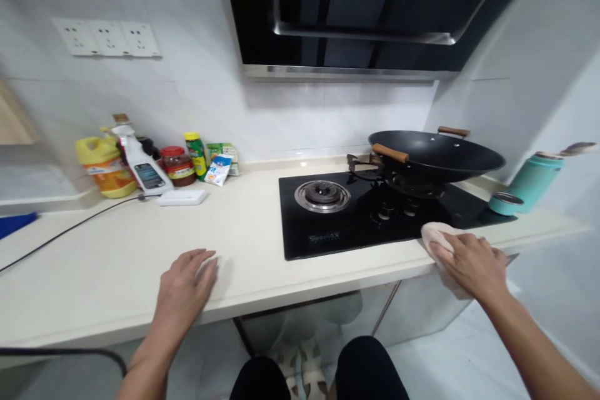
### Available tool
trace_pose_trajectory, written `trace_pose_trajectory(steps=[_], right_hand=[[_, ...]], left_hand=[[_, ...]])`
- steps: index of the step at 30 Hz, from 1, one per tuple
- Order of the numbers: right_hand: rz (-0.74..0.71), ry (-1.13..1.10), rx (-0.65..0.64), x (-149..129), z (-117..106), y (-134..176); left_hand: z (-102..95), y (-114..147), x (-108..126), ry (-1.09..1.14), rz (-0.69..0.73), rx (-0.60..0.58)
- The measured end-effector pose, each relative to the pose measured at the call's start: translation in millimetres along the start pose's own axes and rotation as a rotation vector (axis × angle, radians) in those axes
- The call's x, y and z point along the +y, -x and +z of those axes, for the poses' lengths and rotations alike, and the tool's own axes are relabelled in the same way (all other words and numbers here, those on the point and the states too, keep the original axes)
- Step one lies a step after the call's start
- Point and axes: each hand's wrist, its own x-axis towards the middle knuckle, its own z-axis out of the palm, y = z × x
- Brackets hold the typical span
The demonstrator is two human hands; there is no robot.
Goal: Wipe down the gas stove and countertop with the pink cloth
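Observation:
My right hand [475,262] is closed on a pale cloth [437,236], pressed at the counter's front edge beside the right front of the black gas stove [319,239]. Part of the cloth hangs over the edge below my fingers. My left hand [185,281] is over the cream countertop [244,219], left of the stove, fingers apart and holding nothing; whether it touches the surface I cannot tell. A black wok [435,153] with wooden handles rests on the right burner. The left burner [322,195] is bare.
Against the back wall at left stand a yellow jug [105,169], a white spray bottle [145,162], a red-lidded jar [178,165] and a green bottle [197,156]. A teal container [537,181] stands right of the wok. The black range hood [351,12] overhangs the stove.

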Motion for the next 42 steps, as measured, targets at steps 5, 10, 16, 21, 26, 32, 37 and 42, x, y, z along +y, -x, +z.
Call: trace_pose_trajectory(steps=[5,10,16,21,26,32,37,42], right_hand=[[-0.110,-0.072,0.035,-79.4,-18.0,20.5],[-0.427,-0.355,0.043,-225.2,-68.0,64.5],[-0.776,-0.559,0.011,-360.0,-112.5,99.5],[-1.063,-0.762,-0.046,-402.9,-122.6,109.5],[-0.761,-1.492,-0.421,-379.7,-121.6,87.8],[-0.131,-1.468,-0.498,-298.5,-75.9,-2.9],[-0.071,-1.172,-0.489,-228.1,-41.8,-61.3],[0.009,-0.843,-0.328,-190.0,-52.7,-88.0]], left_hand=[[-1.8,4.3,4.5,0.112,-0.242,-0.018],[-5.6,-1.8,11.0,0.254,-0.321,-0.061],[-9.4,-2.0,6.9,0.368,-0.398,-0.072],[-13.2,-2.2,0.6,0.414,-0.451,-0.061],[-8.8,-1.1,-7.1,0.381,-0.427,-0.046],[-4.7,-0.2,-4.7,0.301,-0.414,-0.088],[-6.1,0.3,1.1,0.291,-0.419,-0.086],[-7.4,0.2,4.8,0.270,-0.404,-0.086]])
